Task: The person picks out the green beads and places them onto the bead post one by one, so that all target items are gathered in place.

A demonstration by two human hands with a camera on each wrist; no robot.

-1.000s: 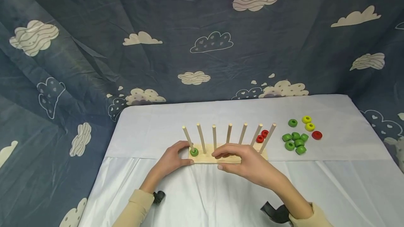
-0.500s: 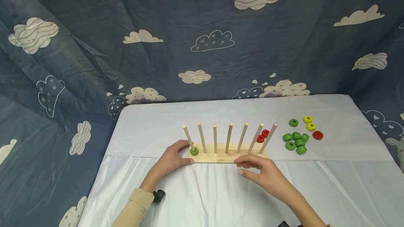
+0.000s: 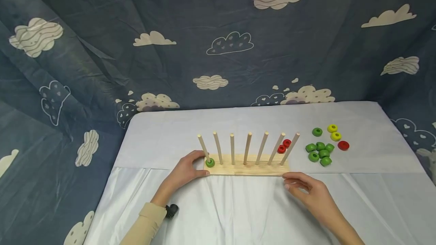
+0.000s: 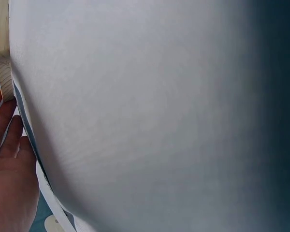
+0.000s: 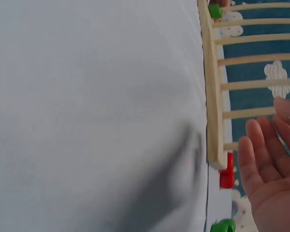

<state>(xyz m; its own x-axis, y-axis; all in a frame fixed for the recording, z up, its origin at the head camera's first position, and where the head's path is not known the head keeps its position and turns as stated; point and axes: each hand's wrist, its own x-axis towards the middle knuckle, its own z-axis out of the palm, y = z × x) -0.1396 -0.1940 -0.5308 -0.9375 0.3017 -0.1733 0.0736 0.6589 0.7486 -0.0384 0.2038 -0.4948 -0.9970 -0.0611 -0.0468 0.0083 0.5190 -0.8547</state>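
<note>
A pale wooden peg board (image 3: pixel 242 171) lies on the white cloth, with a row of several upright pegs. Around the foot of its leftmost peg sits a green bead (image 3: pixel 210 163). My left hand (image 3: pixel 184 170) holds the board's left end, thumb at the front edge and index finger toward the back; the left wrist view shows fingers against the end grain (image 4: pixel 6 82). Near the front right corner, my right hand (image 3: pixel 315 196) has loosely bent fingers and nothing in them. In the right wrist view its palm (image 5: pixel 278 198) faces the camera, beside the pegs.
Two red beads (image 3: pixel 281 149) lie behind the board's right end. Farther right are several green beads (image 3: pixel 323 154), two yellow beads (image 3: pixel 335 136) and one red bead (image 3: pixel 343 145). A dark cloud-print curtain (image 3: pixel 231 71) hangs behind the table.
My right hand has moved right and toward me, from over the middle of the board to its front right corner. The left hand stays at the board's left end.
</note>
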